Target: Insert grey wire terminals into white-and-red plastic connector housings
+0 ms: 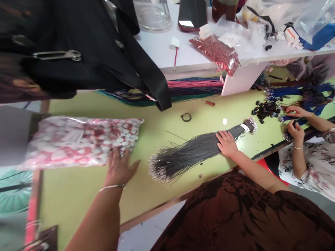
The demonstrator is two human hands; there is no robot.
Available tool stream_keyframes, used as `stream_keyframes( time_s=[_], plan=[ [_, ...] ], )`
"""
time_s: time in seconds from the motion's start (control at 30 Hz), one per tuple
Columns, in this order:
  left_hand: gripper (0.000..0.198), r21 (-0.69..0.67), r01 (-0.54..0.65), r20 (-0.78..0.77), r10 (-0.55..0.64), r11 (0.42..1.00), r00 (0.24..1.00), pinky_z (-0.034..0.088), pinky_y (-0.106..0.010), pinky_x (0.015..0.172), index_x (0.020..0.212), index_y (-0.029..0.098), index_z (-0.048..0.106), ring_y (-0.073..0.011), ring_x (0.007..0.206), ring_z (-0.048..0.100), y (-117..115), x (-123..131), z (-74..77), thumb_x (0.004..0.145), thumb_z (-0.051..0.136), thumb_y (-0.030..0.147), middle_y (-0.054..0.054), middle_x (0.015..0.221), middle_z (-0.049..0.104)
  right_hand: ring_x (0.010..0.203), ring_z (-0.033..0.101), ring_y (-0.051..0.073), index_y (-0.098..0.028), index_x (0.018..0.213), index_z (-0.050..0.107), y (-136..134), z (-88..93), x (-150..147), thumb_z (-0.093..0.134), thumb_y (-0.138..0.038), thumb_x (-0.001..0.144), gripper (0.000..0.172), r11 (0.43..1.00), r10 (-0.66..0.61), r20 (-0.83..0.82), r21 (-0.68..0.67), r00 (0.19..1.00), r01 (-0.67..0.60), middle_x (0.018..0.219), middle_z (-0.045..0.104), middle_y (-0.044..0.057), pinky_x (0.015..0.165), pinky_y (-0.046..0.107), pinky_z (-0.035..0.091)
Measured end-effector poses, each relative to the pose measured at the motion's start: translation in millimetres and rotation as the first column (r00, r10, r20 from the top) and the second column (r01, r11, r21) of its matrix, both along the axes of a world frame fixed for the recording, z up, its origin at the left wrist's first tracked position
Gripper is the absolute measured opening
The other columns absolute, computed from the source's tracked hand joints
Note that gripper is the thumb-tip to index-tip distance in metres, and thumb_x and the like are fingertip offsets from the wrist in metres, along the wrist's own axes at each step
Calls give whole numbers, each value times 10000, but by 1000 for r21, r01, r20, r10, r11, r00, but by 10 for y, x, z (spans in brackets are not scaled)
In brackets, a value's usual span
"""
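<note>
Flat-palmed, nothing clenched: my right hand (227,143) rests on the dark wire bundle (193,153)!
My left hand (119,167), spread wide, touches the plastic bag (86,141); bundle's across the green table (141,195), where light, even pressure should keep strands aligned.

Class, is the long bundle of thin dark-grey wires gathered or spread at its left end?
Spread: there the bundle fans wide, loose tips splaying, while beyond the right hand it narrows at a flat white strip.
</note>
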State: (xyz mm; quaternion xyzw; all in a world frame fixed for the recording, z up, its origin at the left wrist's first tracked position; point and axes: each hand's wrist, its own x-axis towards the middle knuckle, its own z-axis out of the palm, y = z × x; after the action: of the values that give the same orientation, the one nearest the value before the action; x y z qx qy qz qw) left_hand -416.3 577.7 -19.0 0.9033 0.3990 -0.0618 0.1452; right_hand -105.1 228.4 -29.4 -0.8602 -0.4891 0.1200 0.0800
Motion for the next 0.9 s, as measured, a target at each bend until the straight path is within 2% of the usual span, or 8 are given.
stream_keyframes(
  time_s=[0.27, 0.37, 0.43, 0.53, 0.6, 0.67, 0.77, 0.9],
  plan=[
    [702, 94, 10, 137, -23, 996, 990, 103, -486, 1146, 1447, 38, 257, -339, 1436, 12, -332, -106, -70, 885, 419, 428, -213, 1554, 66, 1386, 250, 244, -191, 1428, 378, 14, 21, -2, 380, -370, 937, 522, 1000, -11, 15, -20, 1000, 11, 1506, 327, 75, 1152, 455, 122],
    [674, 102, -11, 228, -13, 995, 973, 106, -459, 1154, 1418, 8, 324, -334, 1440, 15, -512, -167, -150, 896, 411, 425, -253, 1540, 78, 1381, 254, 245, -192, 1426, 380, 29, 22, 21, 382, -365, 933, 522, 1000, -4, 29, -24, 1000, 5, 1500, 338, 72, 1150, 456, 125],
    [624, 78, -39, 282, 16, 996, 959, 134, -456, 1154, 1365, -10, 403, -324, 1443, 44, -661, -218, -196, 896, 415, 401, -272, 1527, 118, 1364, 277, 254, -185, 1412, 401, 29, 45, 25, 397, -354, 923, 517, 999, 13, 40, -31, 999, -12, 1484, 366, 78, 1140, 462, 148],
    [546, -13, -98, 322, 97, 995, 942, 170, -496, 1145, 1365, 73, 426, -305, 1442, 98, -890, -275, -240, 893, 415, 348, -228, 1512, 230, 1319, 331, 285, -173, 1376, 446, 10, 52, 37, 425, -341, 902, 504, 999, 32, 66, -27, 997, -30, 1431, 431, 111, 1098, 491, 220],
    [540, -58, -130, 355, 142, 990, 924, 202, -491, 1140, 1367, 89, 427, -306, 1439, 118, -998, -284, -268, 887, 436, 338, -219, 1521, 210, 1321, 326, 295, -167, 1385, 432, -1, 1, 60, 419, -335, 902, 511, 1000, 20, 108, 8, 994, -21, 1430, 427, 125, 1093, 515, 220],
    [511, -65, -170, 415, 181, 983, 891, 220, -480, 1139, 1363, 133, 441, -289, 1433, 153, -1072, -270, -275, 894, 443, 337, -186, 1517, 245, 1338, 306, 291, -166, 1402, 405, -8, -62, 74, 420, -337, 900, 531, 998, 23, 140, 48, 990, -30, 1456, 393, 116, 1109, 509, 204],
    [441, -80, -289, 512, 288, 954, 809, 288, -452, 1114, 1320, 164, 495, -256, 1350, 340, -1153, -220, -212, 926, 399, 336, -172, 1413, 415, 1340, 312, 292, -174, 1417, 384, -25, -95, 60, 430, -334, 888, 554, 996, 38, 166, 76, 985, -51, 1463, 384, 110, 1110, 513, 213],
    [423, -204, -353, 572, 404, 913, 714, 357, -400, 1075, 1280, 164, 537, -213, 1229, 472, -1175, -139, -88, 958, 332, 348, -156, 1285, 530, 1337, 316, 291, -181, 1418, 384, -33, -80, 34, 434, -328, 879, 560, 996, 27, 190, 74, 981, -42, 1468, 379, 106, 1109, 515, 217]
  ],
)
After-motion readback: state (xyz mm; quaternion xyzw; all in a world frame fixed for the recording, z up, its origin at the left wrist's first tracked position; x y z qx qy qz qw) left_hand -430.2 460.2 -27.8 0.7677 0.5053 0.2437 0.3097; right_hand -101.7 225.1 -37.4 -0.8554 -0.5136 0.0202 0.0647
